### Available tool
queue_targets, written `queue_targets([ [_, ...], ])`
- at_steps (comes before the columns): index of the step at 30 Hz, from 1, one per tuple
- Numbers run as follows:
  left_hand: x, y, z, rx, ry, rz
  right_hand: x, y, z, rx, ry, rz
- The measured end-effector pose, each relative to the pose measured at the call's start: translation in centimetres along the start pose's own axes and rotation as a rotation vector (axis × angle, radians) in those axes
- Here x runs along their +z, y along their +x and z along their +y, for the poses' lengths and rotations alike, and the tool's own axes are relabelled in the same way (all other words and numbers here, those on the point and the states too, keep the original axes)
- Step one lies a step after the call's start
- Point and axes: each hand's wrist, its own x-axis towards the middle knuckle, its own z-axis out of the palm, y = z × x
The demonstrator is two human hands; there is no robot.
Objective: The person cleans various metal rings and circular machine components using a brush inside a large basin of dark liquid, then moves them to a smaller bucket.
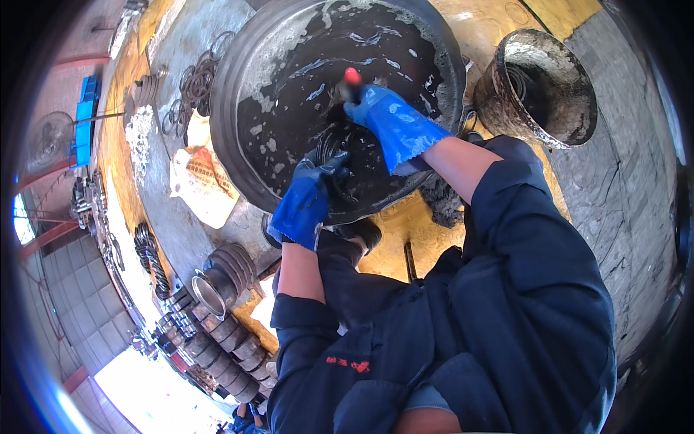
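Both my hands wear blue rubber gloves over a large round dark basin (230,155) of black, foamy liquid (282,108). My left hand (303,192) is closed round a bundle of thin dark metal rings (329,150), low over the liquid near the basin's near side. In my right hand (383,119), just beyond and to the right, is a tool with a red-tipped handle (352,77). Its lower part is blurred and partly behind the glove, so its kind cannot be made out.
At the right stands a crusted metal bucket (495,94) with rings inside. Dark rings (196,85) and a printed pale sack (204,184) lie left of the basin. Nearer on the left are large ribbed cylinders (231,275) and rows of round metal parts (224,347).
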Motion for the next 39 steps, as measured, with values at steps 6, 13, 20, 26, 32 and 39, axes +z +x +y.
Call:
queue_targets([
  [6,0.4,2.5,-1.5,-0.126,-0.071,-0.053,-1.9,1.4,0.0,0.044,0.2,0.01],
  [13,3.8,4.7,-3.1,0.181,0.039,-0.093,-4.3,9.0,7.6,0.013,0.203,0.343],
  [20,0.5,-1.2,0.1,0.412,1.069,0.066,-1.1,6.5,3.2,-0.042,0.463,-0.25],
  [26,-3.2,-3.0,-1.7,0.605,1.064,0.15,-0.1,-2.8,-4.1,-0.29,0.576,-0.599],
  [32,1.0,-2.6,1.3,0.099,0.243,0.094,0.9,0.5,-0.8,-0.228,0.31,-0.182],
  [39,-2.6,-2.1,-1.5,0.54,1.081,0.175,-0.6,-1.2,-3.3,-0.29,0.696,-0.423],
])
